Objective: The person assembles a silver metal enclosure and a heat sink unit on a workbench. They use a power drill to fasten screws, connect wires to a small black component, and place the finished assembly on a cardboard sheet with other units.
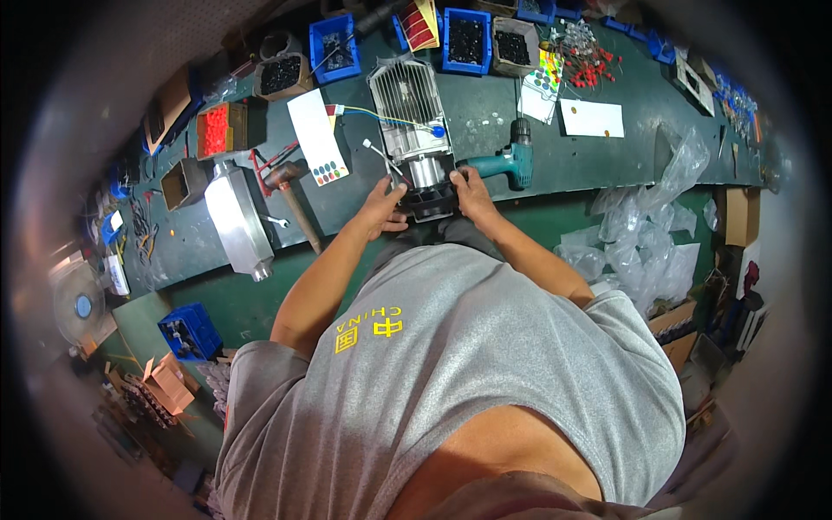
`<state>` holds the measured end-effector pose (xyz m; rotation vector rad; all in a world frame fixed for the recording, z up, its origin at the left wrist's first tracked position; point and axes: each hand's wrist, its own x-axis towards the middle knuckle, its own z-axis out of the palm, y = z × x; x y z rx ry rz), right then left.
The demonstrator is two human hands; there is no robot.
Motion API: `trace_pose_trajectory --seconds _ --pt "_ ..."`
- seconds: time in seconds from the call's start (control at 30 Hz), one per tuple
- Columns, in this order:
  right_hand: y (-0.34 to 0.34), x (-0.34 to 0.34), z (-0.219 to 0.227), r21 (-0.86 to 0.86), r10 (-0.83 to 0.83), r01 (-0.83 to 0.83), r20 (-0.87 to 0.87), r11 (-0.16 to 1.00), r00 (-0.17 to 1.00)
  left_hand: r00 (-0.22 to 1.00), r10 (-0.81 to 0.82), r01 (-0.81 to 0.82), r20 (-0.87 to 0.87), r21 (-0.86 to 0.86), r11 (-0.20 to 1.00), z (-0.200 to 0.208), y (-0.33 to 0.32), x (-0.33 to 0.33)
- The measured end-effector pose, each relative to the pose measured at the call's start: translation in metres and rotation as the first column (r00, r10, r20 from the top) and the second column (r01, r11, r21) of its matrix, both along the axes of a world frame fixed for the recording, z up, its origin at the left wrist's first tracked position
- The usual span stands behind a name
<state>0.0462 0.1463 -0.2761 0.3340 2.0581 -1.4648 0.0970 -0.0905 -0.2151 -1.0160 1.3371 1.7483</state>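
Observation:
In front of me a finned silver metal housing (406,91) lies on the workbench, with a shiny metal cylinder (426,172) at its near end. A black round end piece (431,205) sits on the cylinder, by the bench's front edge. My left hand (381,210) grips its left side, fingers curled. On the opposite side my right hand (474,196) is closed against it, thumb toward the cylinder; some fingertips are hidden. Thin coloured wires (371,113) run over the housing to a blue round part (438,132). A white connector lead (379,154) lies near my left hand.
A teal power drill (511,165) lies right of the housing. To the left are a hammer (299,208), a wrench (276,222) and another silver metal unit (236,217). Blue bins (465,42) of small parts line the back. Clear plastic bags (637,234) bunch at the right.

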Motion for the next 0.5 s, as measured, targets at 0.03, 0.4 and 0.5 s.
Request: trace_pose_trajectory --seconds 0.03,0.4,0.5 --pt "-0.003 0.0 0.01 -0.002 0.002 -0.002 -0.019 1.0 1.0 1.0 -0.029 0.029 0.005 -0.039 0.999 0.002 -0.001 0.0" --pt "-0.007 -0.01 0.043 -0.026 -0.011 0.016 0.193 1.0 0.981 0.991 0.097 -0.088 -0.089 0.103 0.991 -0.02 -0.007 0.02" --pt "-0.008 -0.009 0.037 -0.051 -0.011 0.022 0.206 0.998 0.978 0.99 0.073 -0.059 -0.123 0.115 0.992 -0.015 -0.006 0.02"
